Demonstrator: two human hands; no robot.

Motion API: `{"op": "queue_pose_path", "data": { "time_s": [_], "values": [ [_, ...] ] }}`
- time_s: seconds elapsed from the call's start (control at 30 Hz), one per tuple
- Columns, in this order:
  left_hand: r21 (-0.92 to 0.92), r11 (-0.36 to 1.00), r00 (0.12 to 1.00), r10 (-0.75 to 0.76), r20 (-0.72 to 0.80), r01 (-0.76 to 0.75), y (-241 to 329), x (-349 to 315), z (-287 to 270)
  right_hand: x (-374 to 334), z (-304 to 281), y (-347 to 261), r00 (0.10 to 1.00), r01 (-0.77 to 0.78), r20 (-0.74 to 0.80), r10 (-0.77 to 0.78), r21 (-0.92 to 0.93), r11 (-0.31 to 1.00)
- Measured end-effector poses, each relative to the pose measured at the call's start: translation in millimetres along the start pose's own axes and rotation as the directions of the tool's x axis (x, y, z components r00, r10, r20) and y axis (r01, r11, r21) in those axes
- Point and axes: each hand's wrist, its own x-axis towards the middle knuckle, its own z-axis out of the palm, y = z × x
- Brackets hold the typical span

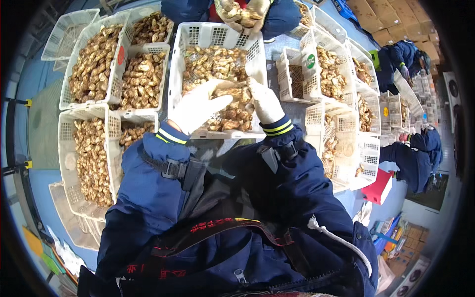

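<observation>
Both my hands, in white gloves, are over a white perforated plastic crate (174,74) that holds many brown-and-cream mushrooms (210,62). My left hand (200,104) is on the left side, with its thumb and fingers spread apart. Between the two hands lies a mushroom (238,94), its inner end close to the left fingers. On the right, my right hand (266,103) has its fingers bent in around the other end of that mushroom; the fingertips are partly hidden. Across the crate, another person's gloved hands (243,16) hold mushrooms above the far rim.
Crates of mushrooms (96,64) stand to my left, with a long one (91,163) nearer me. More crates (331,74) line the right side. Two people in dark blue clothes (413,158) work at the far right, near a red box (377,187). Cardboard boxes (391,17) are stacked behind.
</observation>
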Motion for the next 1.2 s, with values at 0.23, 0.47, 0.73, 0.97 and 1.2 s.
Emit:
{"op": "queue_pose_path", "data": {
  "time_s": [0.23, 0.47, 0.73, 0.97, 1.2],
  "values": [
    [-0.738, 0.6, 0.919, -0.387, 0.072, 0.31, -16.9, 14.6, 5.3, 1.7, 9.6, -62.0, 0.988, 0.017, 0.153, -0.006, -0.069, 0.997],
    [-0.609, 0.664, 0.89, -0.419, 0.179, 0.435, -6.3, 15.7, 14.0, -0.7, 26.6, -65.9, 0.989, -0.022, 0.145, 0.034, -0.088, 0.996],
    [-0.468, 0.865, 0.97, -0.235, -0.06, 0.181, -17.1, 15.4, 7.3, -10.2, 30.6, -67.2, 0.983, 0.153, 0.07, -0.167, -0.816, 0.557],
    [-0.723, 0.649, 0.954, -0.297, 0.045, 0.236, -25.7, 8.6, -6.4, -14.9, 29.0, -85.2, 0.984, 0.122, 0.178, -0.032, -0.522, 0.844],
    [-0.805, 0.554, 0.953, -0.298, 0.048, 0.214, -37.2, 3.8, -13.4, -17.1, 32.0, -82.7, 0.979, 0.194, 0.152, -0.132, -0.535, 0.822]
  ]
}}
